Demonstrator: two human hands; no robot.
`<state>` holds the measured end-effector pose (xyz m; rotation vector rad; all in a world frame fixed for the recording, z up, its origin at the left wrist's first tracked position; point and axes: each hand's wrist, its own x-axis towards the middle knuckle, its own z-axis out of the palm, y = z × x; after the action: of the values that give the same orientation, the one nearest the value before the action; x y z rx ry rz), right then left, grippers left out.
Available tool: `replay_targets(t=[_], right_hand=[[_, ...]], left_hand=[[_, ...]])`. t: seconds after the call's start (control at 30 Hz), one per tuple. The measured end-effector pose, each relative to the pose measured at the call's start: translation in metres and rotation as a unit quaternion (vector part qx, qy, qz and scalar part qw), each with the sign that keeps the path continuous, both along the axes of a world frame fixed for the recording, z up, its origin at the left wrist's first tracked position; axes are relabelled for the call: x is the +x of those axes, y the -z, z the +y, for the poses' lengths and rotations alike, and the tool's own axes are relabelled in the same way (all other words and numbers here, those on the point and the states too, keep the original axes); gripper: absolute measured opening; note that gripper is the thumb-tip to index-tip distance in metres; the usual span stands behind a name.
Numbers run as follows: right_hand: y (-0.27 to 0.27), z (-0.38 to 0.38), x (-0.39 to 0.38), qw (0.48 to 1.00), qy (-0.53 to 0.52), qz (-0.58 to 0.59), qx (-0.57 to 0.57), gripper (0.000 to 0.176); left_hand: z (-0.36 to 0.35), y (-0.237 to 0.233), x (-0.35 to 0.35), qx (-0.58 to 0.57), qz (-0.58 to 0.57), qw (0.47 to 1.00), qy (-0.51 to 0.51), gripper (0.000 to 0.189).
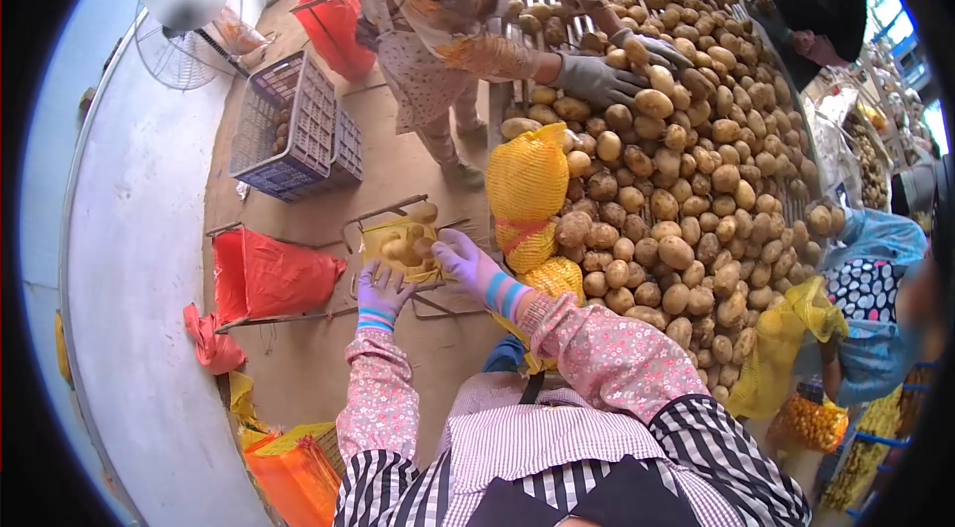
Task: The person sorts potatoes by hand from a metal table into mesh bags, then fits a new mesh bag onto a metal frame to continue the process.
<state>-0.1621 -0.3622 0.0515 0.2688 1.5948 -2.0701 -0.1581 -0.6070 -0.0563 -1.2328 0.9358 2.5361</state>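
A yellow mesh bag (374,239) with several potatoes (406,243) in its mouth hangs on a metal frame (350,225) ahead of me. My left hand (383,292), in a lilac glove, has its fingers closed over the near rim of the bag. On the bag's right side, my right hand (472,270), gloved the same way, grips the rim close to the potatoes. Its fingertips are partly hidden. One more potato (424,213) rests at the far edge of the bag's mouth.
A heap of potatoes (686,219) covers the sorting table to my right. Filled yellow mesh bags (527,179) lean at its edge. A co-worker's grey-gloved hands (597,78) touch the heap. To the left are a red bag (274,273) on a frame and a plastic crate (288,129).
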Motion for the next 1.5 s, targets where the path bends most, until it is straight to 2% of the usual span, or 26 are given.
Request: replay_targets(t=[0.07,0.13,0.17,0.2,0.27,0.3,0.33,0.37,0.4,0.47,0.5,0.6,0.67,0.73,0.8,0.87,0.9,0.97,1.07,1.2,1.27,1.33,1.4,1.43,1.47,1.5], right_hand=[[0.029,0.017,0.026,0.988,0.001,0.131,0.087,0.061],[-0.005,0.058,0.064,0.988,-0.036,0.141,0.059,0.056],[-0.025,0.083,0.082,0.988,0.002,0.137,0.076,0.056],[-0.045,0.110,0.101,0.968,-0.022,0.190,0.161,0.054],[-0.059,0.161,0.136,0.936,-0.029,0.236,0.258,0.051],[-0.057,0.188,0.153,0.844,0.029,0.310,0.437,0.053],[-0.056,0.211,0.171,0.711,0.082,0.366,0.594,0.054],[-0.058,0.235,0.187,0.685,0.078,0.293,0.663,0.056],[-0.059,0.258,0.204,0.652,0.073,0.215,0.724,0.058],[-0.023,0.295,0.251,0.619,0.001,0.183,0.764,0.058],[-0.005,0.298,0.270,0.633,0.012,0.193,0.750,0.056],[0.004,0.283,0.303,0.644,0.074,0.122,0.751,0.054],[0.001,0.277,0.322,0.661,0.077,0.101,0.740,0.053],[0.010,0.265,0.349,0.671,0.164,0.097,0.717,0.053],[0.013,0.270,0.365,0.633,0.175,0.086,0.749,0.055],[0.022,0.279,0.374,0.626,0.241,0.107,0.734,0.051],[0.018,0.283,0.378,0.625,0.250,0.110,0.731,0.050],[0.019,0.294,0.390,0.632,0.244,0.094,0.730,0.048],[0.016,0.303,0.400,0.647,0.262,0.066,0.713,0.048],[0.019,0.297,0.397,0.637,0.264,0.044,0.723,0.054],[0.019,0.291,0.389,0.642,0.254,-0.016,0.724,0.059],[0.018,0.286,0.383,0.647,0.258,-0.043,0.716,0.063],[0.018,0.280,0.380,0.636,0.271,-0.052,0.721,0.064],[0.021,0.282,0.379,0.636,0.275,-0.053,0.719,0.064],[0.024,0.283,0.378,0.636,0.277,-0.052,0.718,0.064],[0.024,0.282,0.377,0.635,0.280,-0.057,0.718,0.063]], left_hand=[[0.003,0.001,0.011,0.009,0.051,0.998,0.038,0.060],[0.028,-0.009,0.017,-0.032,0.074,0.994,0.068,0.058],[0.047,-0.022,0.020,-0.061,0.081,0.992,0.079,0.053],[0.069,-0.038,0.022,-0.049,0.084,0.988,0.116,0.053],[0.122,-0.074,0.036,-0.205,0.178,0.951,0.147,0.046],[0.149,-0.089,0.042,-0.198,0.188,0.948,0.163,0.046],[0.176,-0.103,0.050,-0.259,0.296,0.888,0.240,0.045],[0.203,-0.116,0.060,-0.314,0.398,0.805,0.308,0.044],[0.233,-0.129,0.069,-0.298,0.448,0.761,0.363,0.047],[0.289,-0.157,0.088,-0.339,0.492,0.628,0.500,0.056],[0.312,-0.142,0.089,-0.395,0.570,0.511,0.508,0.063],[0.368,-0.113,0.111,-0.534,0.567,0.306,0.547,0.085],[0.390,-0.098,0.137,-0.536,0.584,0.240,0.560,0.084],[0.402,-0.100,0.168,-0.592,0.547,0.204,0.556,0.084],[0.404,-0.095,0.170,-0.596,0.550,0.225,0.540,0.083],[0.407,-0.097,0.155,-0.560,0.573,0.298,0.519,0.083],[0.414,-0.096,0.145,-0.567,0.582,0.299,0.501,0.083],[0.431,-0.092,0.127,-0.598,0.513,0.363,0.498,0.084],[0.456,-0.117,0.115,-0.631,0.468,0.237,0.571,0.063],[0.467,-0.116,0.115,-0.610,0.526,0.169,0.569,0.053],[0.464,-0.102,0.107,-0.561,0.574,0.192,0.564,0.052],[0.454,-0.103,0.097,-0.457,0.594,0.314,0.583,0.041],[0.448,-0.068,0.081,-0.147,0.522,0.586,0.602,0.027],[0.428,-0.103,0.087,-0.097,0.450,0.635,0.621,0.018],[0.420,-0.089,0.076,-0.077,0.454,0.658,0.596,0.015],[0.401,-0.110,0.076,-0.058,0.396,0.681,0.613,0.014]])
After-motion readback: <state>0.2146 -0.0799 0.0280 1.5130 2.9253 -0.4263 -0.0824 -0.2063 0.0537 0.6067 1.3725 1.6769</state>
